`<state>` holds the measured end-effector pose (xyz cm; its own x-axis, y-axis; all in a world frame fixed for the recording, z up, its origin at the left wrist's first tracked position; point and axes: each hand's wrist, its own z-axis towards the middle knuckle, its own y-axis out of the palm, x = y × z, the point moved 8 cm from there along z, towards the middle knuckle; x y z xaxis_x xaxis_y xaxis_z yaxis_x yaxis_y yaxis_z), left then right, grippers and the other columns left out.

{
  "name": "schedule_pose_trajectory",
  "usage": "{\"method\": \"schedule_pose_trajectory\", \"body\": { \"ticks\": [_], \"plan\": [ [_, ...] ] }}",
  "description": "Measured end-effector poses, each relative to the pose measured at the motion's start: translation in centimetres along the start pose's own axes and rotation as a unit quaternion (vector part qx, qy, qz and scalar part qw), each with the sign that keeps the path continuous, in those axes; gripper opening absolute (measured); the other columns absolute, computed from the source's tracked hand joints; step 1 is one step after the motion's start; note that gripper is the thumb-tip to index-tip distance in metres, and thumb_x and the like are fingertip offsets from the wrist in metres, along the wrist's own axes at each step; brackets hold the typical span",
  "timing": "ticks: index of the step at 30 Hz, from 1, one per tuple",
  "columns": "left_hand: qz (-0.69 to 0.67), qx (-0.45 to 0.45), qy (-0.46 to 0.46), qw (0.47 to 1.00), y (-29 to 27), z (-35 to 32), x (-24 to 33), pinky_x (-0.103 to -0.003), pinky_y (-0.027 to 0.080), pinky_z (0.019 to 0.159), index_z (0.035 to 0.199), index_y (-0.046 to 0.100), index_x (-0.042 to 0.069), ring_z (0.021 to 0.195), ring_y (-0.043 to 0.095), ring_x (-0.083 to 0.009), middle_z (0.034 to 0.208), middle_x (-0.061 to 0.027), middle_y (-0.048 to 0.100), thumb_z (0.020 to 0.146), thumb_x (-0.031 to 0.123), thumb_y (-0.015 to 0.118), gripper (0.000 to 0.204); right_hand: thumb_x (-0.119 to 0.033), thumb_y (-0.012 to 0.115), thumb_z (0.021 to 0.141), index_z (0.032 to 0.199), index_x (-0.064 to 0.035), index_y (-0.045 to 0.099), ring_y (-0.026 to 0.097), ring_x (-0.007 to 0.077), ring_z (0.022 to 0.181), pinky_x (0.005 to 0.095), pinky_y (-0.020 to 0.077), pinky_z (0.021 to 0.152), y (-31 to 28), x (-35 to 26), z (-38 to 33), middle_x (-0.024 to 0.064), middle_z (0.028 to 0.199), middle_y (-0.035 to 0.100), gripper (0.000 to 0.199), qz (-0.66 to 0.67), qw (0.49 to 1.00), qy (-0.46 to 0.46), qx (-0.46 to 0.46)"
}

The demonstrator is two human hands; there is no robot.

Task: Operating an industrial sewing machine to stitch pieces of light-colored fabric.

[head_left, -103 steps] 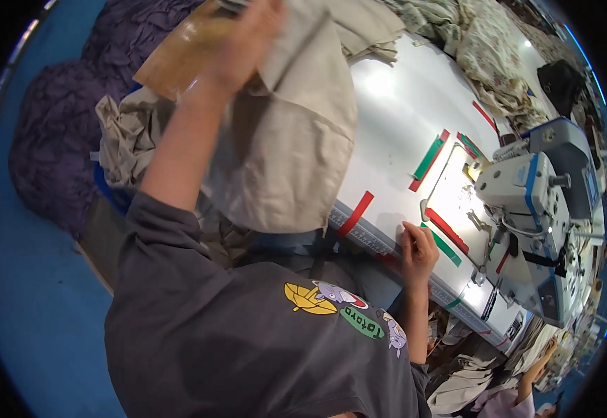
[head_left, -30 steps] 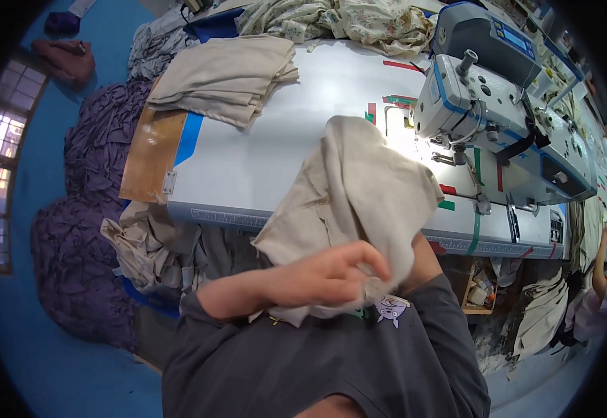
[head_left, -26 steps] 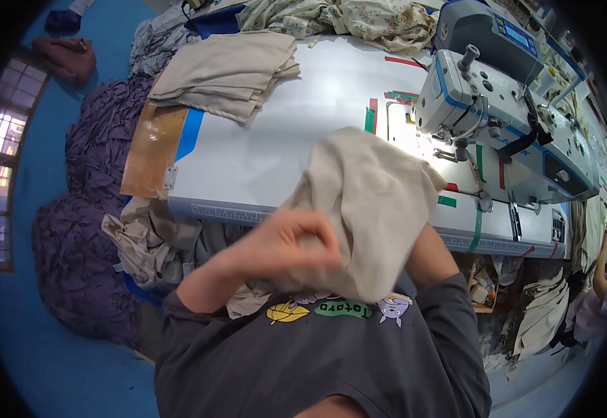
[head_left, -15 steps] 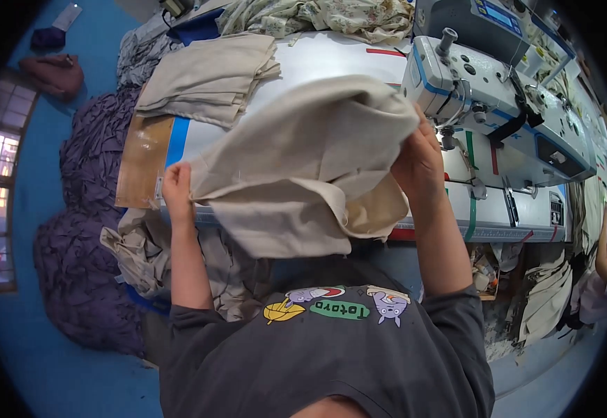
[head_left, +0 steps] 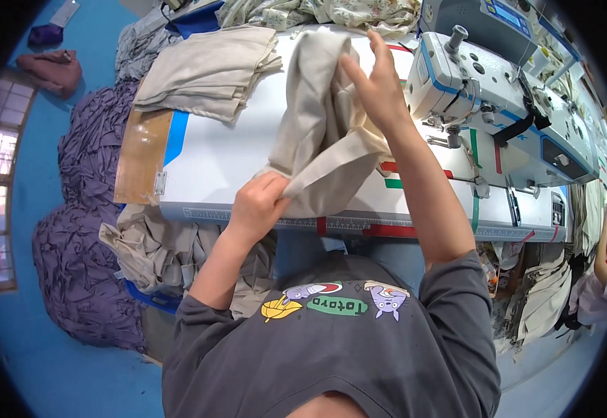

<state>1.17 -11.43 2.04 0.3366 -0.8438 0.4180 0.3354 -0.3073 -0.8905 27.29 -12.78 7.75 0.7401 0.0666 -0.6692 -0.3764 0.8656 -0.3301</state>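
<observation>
The person's dark grey T-shirt [head_left: 331, 341], soft and lightly creased, fills the near edge. The left hand [head_left: 256, 207] is closed, gripping the near edge of a beige cloth piece [head_left: 305, 97], a matte weave hanging in long, loose folds with a turned-up flap. Farther up, the right hand [head_left: 381, 87] is spread, thumb and fingers apart. Beneath lies a smooth white tabletop [head_left: 209, 164], its front edge ruled, with a glossy brown wooden panel [head_left: 136, 164] at its left end. A hard, angular white sewing machine [head_left: 467, 83] stands to the right; at the far left of the table, flat beige pieces make a layered stack [head_left: 202, 73], and crumpled floral fabric [head_left: 359, 12] lies beyond. The left fingertips are hidden in the cloth, the floral fabric is cut off above, and whether the right thumb presses the weave is hard to tell. The cloth piece extends up from the left hand, its upper end just left of the right thumb.
</observation>
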Motion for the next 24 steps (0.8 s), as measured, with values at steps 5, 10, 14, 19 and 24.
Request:
{"method": "schedule_pose_trajectory", "body": {
  "ticks": [5, 10, 14, 19, 24],
  "plan": [
    [0.061, 0.142, 0.073, 0.985, -3.5, -0.7, 1.7, -0.035, 0.056, 0.069, 0.108, 0.066, 0.006, 0.083, 0.068, -0.0268, 0.098, -0.009, 0.067, 0.074, -0.003, 0.067, 0.035, -0.026, 0.074, 0.084, 0.127, -0.0044, 0.059, 0.057, 0.0316, 0.118, 0.0417, 0.0417, 0.103, -0.1, -5.4, -6.8, 0.0148, 0.125, 0.062, 0.051, 0.126, 0.914, -0.07, -0.38],
    [0.027, 0.157, 0.115, 0.981, -3.6, -0.3, 2.8, -0.034, 0.056, 0.07, 0.109, 0.068, 0.006, 0.084, 0.069, -0.0265, 0.101, -0.0098, 0.068, 0.072, 0.003, 0.075, 0.038, 0.0, 0.07, 0.079, 0.121, -0.008, 0.063, 0.06, 0.0315, 0.106, 0.0423, 0.0471, 0.096, 1.2, -3.0, -10.3, 0.0105, 0.115, 0.066, 0.044, -0.128, 0.843, -0.173, -0.492],
    [-0.19, 0.081, -0.048, 0.977, -1.6, -0.5, 1.4, -0.036, 0.056, 0.074, 0.106, 0.068, 0.005, 0.085, 0.069, -0.0307, 0.099, -0.0119, 0.069, 0.072, 0.011, 0.082, 0.037, 0.0, 0.057, 0.087, 0.111, -0.0045, 0.062, 0.07, 0.0283, 0.087, 0.0337, 0.0539, 0.077, -2.5, -5.7, -4.4, 0.0142, 0.093, 0.069, 0.025, 0.188, 0.957, 0.037, -0.217],
    [-0.199, 0.002, 0.048, 0.979, -0.7, -1.0, 2.4, -0.04, 0.052, 0.073, 0.098, 0.065, 0.003, 0.081, 0.064, -0.0382, 0.091, -0.0168, 0.066, 0.084, 0.015, 0.077, 0.022, -0.009, 0.043, 0.103, 0.109, -0.0003, 0.062, 0.06, 0.0098, 0.084, 0.0231, 0.049, 0.075, -2.0, -10.8, 0.7, 0.0057, 0.099, 0.065, 0.022, 0.305, 0.936, -0.042, -0.168],
    [0.013, 0.443, -0.169, 0.881, -21.8, -9.5, -9.9, -0.024, 0.047, 0.074, 0.106, 0.064, 0.006, 0.08, 0.055, -0.009, 0.09, 0.0002, 0.058, 0.086, 0.001, 0.069, 0.02, 0.0, 0.067, 0.073, 0.089, -0.005, 0.058, 0.062, 0.0274, 0.064, 0.0375, 0.0516, 0.054, -7.3, -17.6, 1.9, 0.0105, 0.083, 0.053, 0.019, -0.113, 0.937, -0.329, -0.033]
  ]
}}
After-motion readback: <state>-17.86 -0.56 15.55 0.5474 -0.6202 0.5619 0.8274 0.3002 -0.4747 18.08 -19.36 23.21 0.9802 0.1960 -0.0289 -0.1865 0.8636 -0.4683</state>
